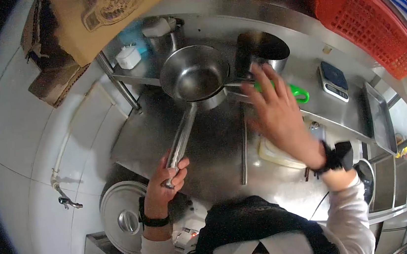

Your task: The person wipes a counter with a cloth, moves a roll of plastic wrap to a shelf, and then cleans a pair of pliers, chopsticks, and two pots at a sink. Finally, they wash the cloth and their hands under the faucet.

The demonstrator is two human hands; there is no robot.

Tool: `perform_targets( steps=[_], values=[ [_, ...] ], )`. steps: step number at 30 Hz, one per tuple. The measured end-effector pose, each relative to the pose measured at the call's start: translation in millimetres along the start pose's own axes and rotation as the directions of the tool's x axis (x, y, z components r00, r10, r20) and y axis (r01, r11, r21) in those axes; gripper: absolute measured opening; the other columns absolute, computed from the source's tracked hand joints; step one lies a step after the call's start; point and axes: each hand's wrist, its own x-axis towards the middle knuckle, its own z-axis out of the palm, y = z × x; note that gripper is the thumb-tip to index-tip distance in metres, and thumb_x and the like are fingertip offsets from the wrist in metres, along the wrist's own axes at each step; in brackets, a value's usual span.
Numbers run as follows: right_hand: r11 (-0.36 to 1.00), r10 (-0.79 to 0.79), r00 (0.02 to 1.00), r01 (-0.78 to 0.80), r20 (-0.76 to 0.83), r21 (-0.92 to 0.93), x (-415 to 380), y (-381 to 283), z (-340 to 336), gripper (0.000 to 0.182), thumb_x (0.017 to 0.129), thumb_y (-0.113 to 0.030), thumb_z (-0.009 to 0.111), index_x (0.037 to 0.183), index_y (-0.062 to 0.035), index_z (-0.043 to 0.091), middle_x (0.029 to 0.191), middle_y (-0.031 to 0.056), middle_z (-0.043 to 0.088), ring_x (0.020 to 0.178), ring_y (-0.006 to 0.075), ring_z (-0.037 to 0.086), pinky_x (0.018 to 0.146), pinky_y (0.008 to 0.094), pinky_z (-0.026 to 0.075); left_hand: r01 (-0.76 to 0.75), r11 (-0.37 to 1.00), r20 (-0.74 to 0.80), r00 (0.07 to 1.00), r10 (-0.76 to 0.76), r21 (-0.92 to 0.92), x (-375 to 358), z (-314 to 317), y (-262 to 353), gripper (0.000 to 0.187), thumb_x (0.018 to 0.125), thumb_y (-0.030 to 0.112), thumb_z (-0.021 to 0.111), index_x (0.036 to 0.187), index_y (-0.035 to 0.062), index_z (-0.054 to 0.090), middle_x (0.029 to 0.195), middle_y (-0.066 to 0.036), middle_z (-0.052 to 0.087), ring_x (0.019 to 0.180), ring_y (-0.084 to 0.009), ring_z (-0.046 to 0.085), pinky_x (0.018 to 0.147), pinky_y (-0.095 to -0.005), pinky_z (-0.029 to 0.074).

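Note:
My left hand (166,178) is wrapped round the long metal handle of a saucepan (193,76). The inside of the pan faces me, and it overlaps the shelf edge in this view. Just below its rim shows the side of another metal pan (214,100), with a handle reaching right. My right hand (276,107) is raised with its fingers spread and holds nothing. Behind its fingertips stands a dark, deep pot (275,52). A bright green loop handle (300,94) shows beside that hand, partly hidden by it.
On the steel shelf are a white container (128,57), a digital scale (333,81) and a metal tray (380,116). A red basket (366,20) and a cardboard box (107,18) sit above. A lidded pot (124,219) stands at lower left, below a wall tap (69,203).

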Motion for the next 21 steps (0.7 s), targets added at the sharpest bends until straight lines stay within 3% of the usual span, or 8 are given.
perform_targets(
  steps=[2, 6, 9, 11, 12, 14, 19, 21],
  values=[
    [0.914, 0.106, 0.991, -0.064, 0.084, -0.4, 11.7, 29.3, 28.1, 0.025, 0.074, -0.013, 0.05, 0.097, -0.0048, 0.056, 0.094, 0.0136, 0.057, 0.098, 0.0314, 0.051, 0.079, 0.0419, 0.043, -0.027, 1.0, 0.007, 1.0, 0.027, 0.01, 5.4, 9.3, 4.7, 0.065, 0.071, 0.008, 0.056, 0.128, 0.0056, 0.025, 0.087, -0.007, 0.045, 0.055, -0.0051, 0.045, 0.04, -0.0142, 0.039],
    [0.869, 0.24, 0.919, -0.059, 0.314, -0.491, 33.8, 47.9, 37.0, 0.041, 0.069, -0.017, 0.061, 0.107, -0.0057, 0.051, 0.094, 0.0157, 0.056, 0.091, 0.0309, 0.055, 0.071, 0.0411, 0.046, -0.051, 0.997, 0.0, 0.999, 0.051, 0.06, 12.3, 15.8, 10.3, 0.065, 0.071, 0.008, 0.056, 0.129, 0.0064, 0.025, 0.087, -0.007, 0.046, 0.056, -0.0052, 0.045, 0.041, -0.0142, 0.039],
    [0.92, 0.23, 0.896, -0.074, 0.379, -0.384, 32.9, 70.5, 33.5, 0.033, 0.073, -0.02, 0.059, 0.101, -0.0049, 0.052, 0.08, 0.0151, 0.059, 0.076, 0.028, 0.06, 0.058, 0.0377, 0.048, -0.059, 0.992, 0.033, 0.998, 0.055, 0.11, 19.0, 16.3, 15.9, 0.063, 0.072, 0.006, 0.053, 0.129, 0.007, 0.025, 0.087, -0.007, 0.046, 0.056, -0.0052, 0.044, 0.041, -0.0139, 0.038],
    [0.999, 0.0, 0.977, 0.01, 0.212, -0.049, 29.3, 94.3, 30.2, 0.024, 0.078, -0.021, 0.056, 0.095, -0.0039, 0.053, 0.067, 0.0091, 0.057, 0.061, 0.018, 0.058, 0.05, 0.0299, 0.046, -0.103, 0.977, -0.054, 0.992, 0.115, 0.188, 24.1, 23.6, 15.4, 0.062, 0.073, 0.007, 0.051, 0.129, 0.0069, 0.025, 0.087, -0.006, 0.047, 0.056, -0.0052, 0.043, 0.041, -0.0146, 0.036],
    [0.998, -0.002, 0.977, 0.014, 0.215, -0.053, 36.6, 95.3, 21.1, 0.024, 0.078, -0.021, 0.056, 0.095, -0.0039, 0.053, 0.067, 0.0091, 0.057, 0.061, 0.018, 0.058, 0.05, 0.0299, 0.046, -0.106, 0.978, -0.051, 0.992, 0.117, 0.182, 28.2, 27.6, 15.2, 0.062, 0.073, 0.007, 0.051, 0.129, 0.0069, 0.025, 0.087, -0.006, 0.047, 0.056, -0.0052, 0.043, 0.041, -0.0146, 0.036],
    [0.752, 0.229, 0.711, -0.563, 0.665, 0.343, 49.4, 91.1, -7.2, 0.021, 0.08, -0.022, 0.057, 0.09, -0.004, 0.053, 0.065, 0.0031, 0.053, 0.052, 0.0106, 0.051, 0.047, 0.0239, 0.042, -0.111, 0.976, -0.136, 0.981, 0.137, 0.185, 35.9, 35.0, 16.7, 0.061, 0.073, 0.008, 0.049, 0.129, 0.0067, 0.025, 0.086, -0.005, 0.047, 0.057, -0.0051, 0.042, 0.042, -0.0151, 0.035],
    [0.597, 0.135, 0.69, -0.629, 0.711, 0.497, 45.6, 101.0, -14.9, 0.02, 0.083, -0.022, 0.052, 0.088, -0.0028, 0.049, 0.065, 0.003, 0.053, 0.049, 0.0108, 0.049, 0.043, 0.0242, 0.042, -0.082, 0.97, -0.077, 0.992, 0.102, 0.227, 46.1, 40.7, 21.7, 0.061, 0.071, 0.007, 0.048, 0.128, 0.0061, 0.026, 0.085, -0.005, 0.047, 0.057, -0.0052, 0.042, 0.042, -0.0155, 0.035],
    [0.405, 0.159, 0.647, -0.731, 0.745, 0.549, 51.7, 97.5, -19.0, 0.018, 0.084, -0.021, 0.051, 0.087, -0.0038, 0.048, 0.066, 0.0024, 0.052, 0.049, 0.01, 0.047, 0.042, 0.0227, 0.041, -0.083, 0.974, -0.089, 0.991, 0.104, 0.209, 41.6, 38.0, 18.3, 0.061, 0.071, 0.007, 0.048, 0.128, 0.0058, 0.027, 0.085, -0.006, 0.047, 0.057, -0.0053, 0.042, 0.042, -0.0154, 0.035]
  ],
)
